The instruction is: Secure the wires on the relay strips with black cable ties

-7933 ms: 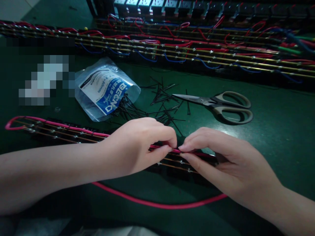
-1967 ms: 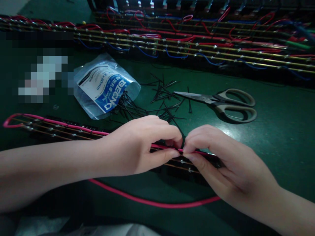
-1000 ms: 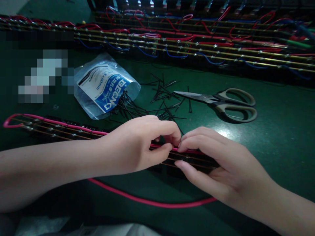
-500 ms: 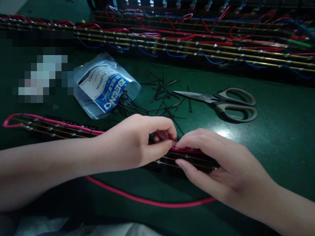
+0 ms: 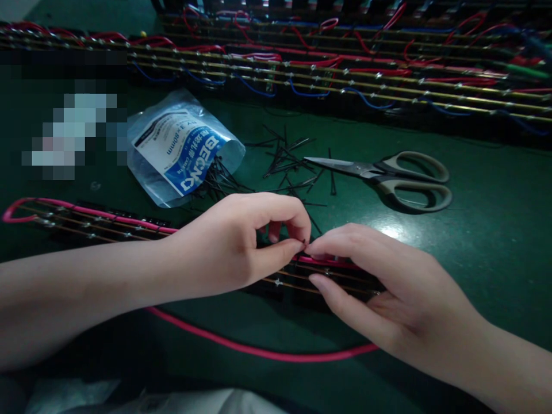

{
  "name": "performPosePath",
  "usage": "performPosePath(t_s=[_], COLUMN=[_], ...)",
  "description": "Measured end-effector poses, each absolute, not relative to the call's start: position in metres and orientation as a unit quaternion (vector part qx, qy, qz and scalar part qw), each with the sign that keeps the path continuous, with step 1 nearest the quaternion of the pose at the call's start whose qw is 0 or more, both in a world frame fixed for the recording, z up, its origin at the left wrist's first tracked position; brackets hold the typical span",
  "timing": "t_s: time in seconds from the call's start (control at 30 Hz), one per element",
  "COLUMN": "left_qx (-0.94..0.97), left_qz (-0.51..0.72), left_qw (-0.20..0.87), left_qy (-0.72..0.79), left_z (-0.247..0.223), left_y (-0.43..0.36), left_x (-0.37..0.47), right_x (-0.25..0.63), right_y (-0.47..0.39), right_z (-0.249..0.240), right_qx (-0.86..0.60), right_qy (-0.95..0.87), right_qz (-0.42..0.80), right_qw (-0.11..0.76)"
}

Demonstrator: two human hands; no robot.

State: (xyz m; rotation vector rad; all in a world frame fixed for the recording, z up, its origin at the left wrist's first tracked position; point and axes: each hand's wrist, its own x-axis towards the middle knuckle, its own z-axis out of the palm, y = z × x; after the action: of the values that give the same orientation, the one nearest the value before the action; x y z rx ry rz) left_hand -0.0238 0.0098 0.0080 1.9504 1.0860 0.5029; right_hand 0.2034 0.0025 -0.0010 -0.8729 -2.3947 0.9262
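Observation:
Over a long dark strip with thin metal rods (image 5: 278, 282) and a red wire (image 5: 142, 222) along it, my left hand (image 5: 254, 236) pinches a small black cable tie (image 5: 303, 242) between thumb and forefinger. Most of that tie is hidden by the fingers. My right hand (image 5: 388, 282) is open beside it, its forefinger by the left fingertips and its thumb apart, lower down, over the rods. Behind my hands, loose black cable ties (image 5: 284, 158) lie scattered on the green surface, some spilling from a clear plastic bag (image 5: 149, 172) with a blue and white label.
Scissors (image 5: 379, 175) with grey and black handles lie right of the loose ties, blades pointing left. The red wire loops below the strip toward me. Across the back stand longer rod assemblies (image 5: 345, 72) with red and blue wires. A blurred patch covers the left.
My left hand has lifted slightly, with its pinching fingertips a little higher above the red wire. The right hand has barely moved. The bag and scissors lie as before.

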Motion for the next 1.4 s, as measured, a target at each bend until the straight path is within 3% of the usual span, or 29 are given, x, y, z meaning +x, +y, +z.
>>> performPosePath(t_s=[1.4], left_qx=[0.763], left_qz=[0.149], left_qw=[0.446], left_qy=[0.443], left_z=[0.0057], left_y=[0.0088], left_x=[-0.0197], right_x=[0.2012], right_y=[0.0016], right_z=[-0.0016], right_qx=[-0.317], right_qy=[-0.872], right_qz=[0.318], right_qw=[0.194])
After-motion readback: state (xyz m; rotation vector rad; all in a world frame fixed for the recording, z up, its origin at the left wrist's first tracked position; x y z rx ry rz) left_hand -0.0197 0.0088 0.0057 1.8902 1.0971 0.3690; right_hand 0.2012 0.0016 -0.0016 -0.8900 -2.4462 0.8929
